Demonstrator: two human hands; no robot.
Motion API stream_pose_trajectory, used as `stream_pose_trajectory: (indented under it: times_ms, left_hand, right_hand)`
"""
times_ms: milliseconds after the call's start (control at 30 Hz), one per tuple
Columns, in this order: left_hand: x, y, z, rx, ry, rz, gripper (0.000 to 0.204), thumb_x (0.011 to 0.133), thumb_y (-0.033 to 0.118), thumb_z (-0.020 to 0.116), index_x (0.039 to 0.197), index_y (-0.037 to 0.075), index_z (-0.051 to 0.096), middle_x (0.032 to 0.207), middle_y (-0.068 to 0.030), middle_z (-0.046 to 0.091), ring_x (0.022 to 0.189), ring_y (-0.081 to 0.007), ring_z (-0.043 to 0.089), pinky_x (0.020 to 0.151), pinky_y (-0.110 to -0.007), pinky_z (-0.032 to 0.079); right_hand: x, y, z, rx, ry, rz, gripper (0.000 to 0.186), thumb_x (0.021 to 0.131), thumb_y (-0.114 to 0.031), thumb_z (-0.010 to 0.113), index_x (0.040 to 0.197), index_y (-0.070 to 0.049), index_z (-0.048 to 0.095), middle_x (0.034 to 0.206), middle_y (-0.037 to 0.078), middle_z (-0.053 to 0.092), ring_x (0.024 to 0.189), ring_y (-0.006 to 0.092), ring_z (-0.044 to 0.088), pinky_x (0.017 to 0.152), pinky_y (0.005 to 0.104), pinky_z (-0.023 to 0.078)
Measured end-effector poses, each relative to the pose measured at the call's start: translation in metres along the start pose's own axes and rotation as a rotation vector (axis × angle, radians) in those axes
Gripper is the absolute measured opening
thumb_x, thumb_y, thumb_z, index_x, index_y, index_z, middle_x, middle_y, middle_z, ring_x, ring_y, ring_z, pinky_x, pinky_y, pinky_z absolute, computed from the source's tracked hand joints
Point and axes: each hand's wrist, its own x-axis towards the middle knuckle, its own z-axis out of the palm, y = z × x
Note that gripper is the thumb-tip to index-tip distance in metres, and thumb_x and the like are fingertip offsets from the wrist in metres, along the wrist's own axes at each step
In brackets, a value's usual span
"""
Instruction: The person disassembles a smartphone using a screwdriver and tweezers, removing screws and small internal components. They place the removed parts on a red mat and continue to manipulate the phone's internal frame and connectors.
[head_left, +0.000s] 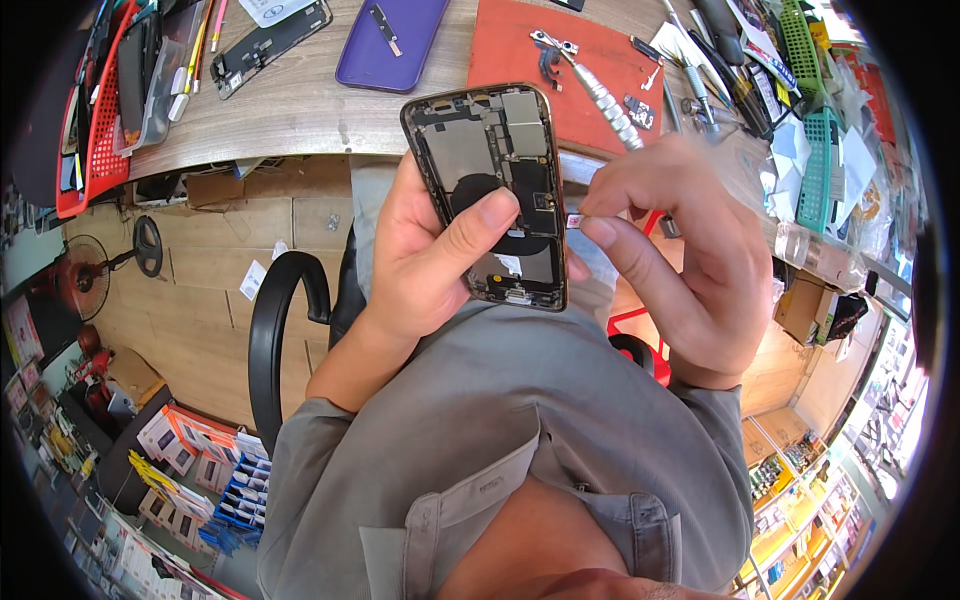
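Observation:
My left hand (430, 270) grips an opened smartphone (520, 135) with its back off and inner parts exposed, the thumb lying over the dark middle. My right hand (680, 265) pinches a small tray-like piece (574, 221) with a pink-and-white patch, at the phone's right edge; whether it touches the phone I cannot tell. Beyond my hands, an orange-red mat (505, 55) bears a silver screwdriver (610, 105), a dark flex cable (548, 68) and small metal parts (640, 110).
A purple tray (365, 65) and a dark phone panel (270, 55) lie on the wooden bench (220, 130). A red basket (98, 185) stands left; green baskets (818, 165) and tools crowd the right. A black chair arm (268, 350) and a fan (85, 275) are below at left.

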Motion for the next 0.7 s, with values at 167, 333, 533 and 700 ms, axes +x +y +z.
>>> stream_pose_trajectory:
  times_ms: [167,333,533,700]
  left_hand:
    - [-0.001,0.001,-0.007,0.006,-0.077,0.026,0.041,0.114,0.009,0.062,0.15,-0.002,0.044,0.13,-0.0229,0.073,0.11,-0.0351,0.079,0.087,-0.05,0.071]
    - [-0.006,-0.002,-0.013,0.28,-0.065,0.134,0.04,0.114,0.008,0.064,0.15,-0.004,0.049,0.136,-0.019,0.074,0.122,-0.0243,0.075,0.104,-0.04,0.063]
    - [-0.005,0.001,-0.01,0.181,-0.086,0.145,0.041,0.114,0.009,0.065,0.15,-0.003,0.049,0.137,-0.0175,0.074,0.123,-0.0225,0.074,0.106,-0.039,0.061]
    - [-0.008,0.0,-0.008,0.077,-0.047,0.05,0.049,0.112,0.019,0.069,0.151,0.0,0.047,0.124,-0.0183,0.072,0.11,-0.0248,0.076,0.093,-0.04,0.066]
  right_hand:
    - [0.002,-0.002,-0.001,-0.071,-0.016,-0.032,0.012,0.09,0.005,0.082,0.097,0.003,0.072,0.097,0.012,0.076,0.087,0.024,0.066,0.078,0.0361,0.049]
    - [0.004,-0.006,-0.001,-0.108,-0.022,-0.026,0.023,0.088,0.007,0.084,0.106,0.003,0.071,0.097,0.012,0.077,0.085,0.02,0.067,0.079,0.0338,0.051]
    - [-0.002,-0.011,0.01,0.212,0.077,0.221,0.048,0.086,0.009,0.087,0.128,0.004,0.065,0.098,0.011,0.077,0.085,0.0134,0.069,0.081,0.0294,0.052]
    - [-0.005,-0.004,0.013,0.528,0.034,0.33,0.049,0.083,0.002,0.092,0.125,0.004,0.067,0.099,0.012,0.077,0.087,0.0135,0.069,0.079,0.0284,0.049]
